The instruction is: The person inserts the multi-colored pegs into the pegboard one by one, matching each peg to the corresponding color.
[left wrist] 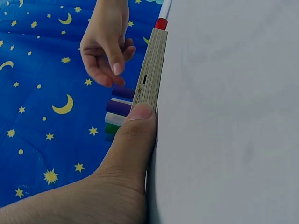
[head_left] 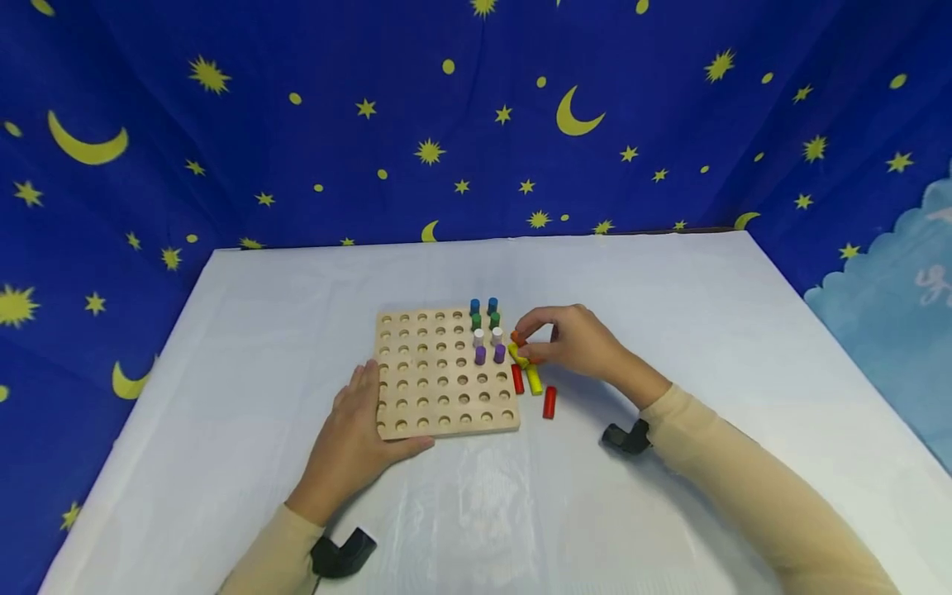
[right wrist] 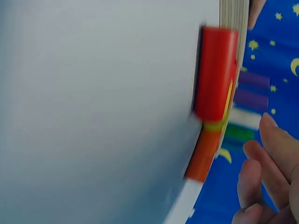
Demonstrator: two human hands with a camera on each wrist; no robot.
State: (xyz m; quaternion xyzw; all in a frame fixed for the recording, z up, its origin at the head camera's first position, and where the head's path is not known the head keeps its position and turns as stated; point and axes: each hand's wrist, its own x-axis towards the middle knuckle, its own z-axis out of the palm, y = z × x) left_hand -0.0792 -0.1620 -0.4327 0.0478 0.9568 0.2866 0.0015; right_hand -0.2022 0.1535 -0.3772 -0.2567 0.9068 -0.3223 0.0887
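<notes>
A wooden peg board (head_left: pixel 431 372) with rows of round holes lies on the table. My left hand (head_left: pixel 353 438) rests against its near left corner, fingers along the left side and thumb on the front edge. Blue (head_left: pixel 492 306), green (head_left: pixel 476 321), white (head_left: pixel 478 337) and purple (head_left: pixel 480 355) pegs stand in pairs at the board's right side. Over loose pegs beside them is my right hand (head_left: pixel 580 339), thumb and forefinger apart. Nearest its fingertips are an orange peg (head_left: pixel 516 337) and a yellow peg (head_left: pixel 516 355). The right wrist view shows its fingers (right wrist: pixel 273 144) holding nothing.
Another yellow peg (head_left: pixel 535 380) and two red pegs, one (head_left: pixel 518 379) by the board's edge and one (head_left: pixel 549 402) farther out, lie on the white tablecloth (head_left: pixel 245 364). Behind the table hangs a blue cloth (head_left: pixel 283 165) with moons and stars.
</notes>
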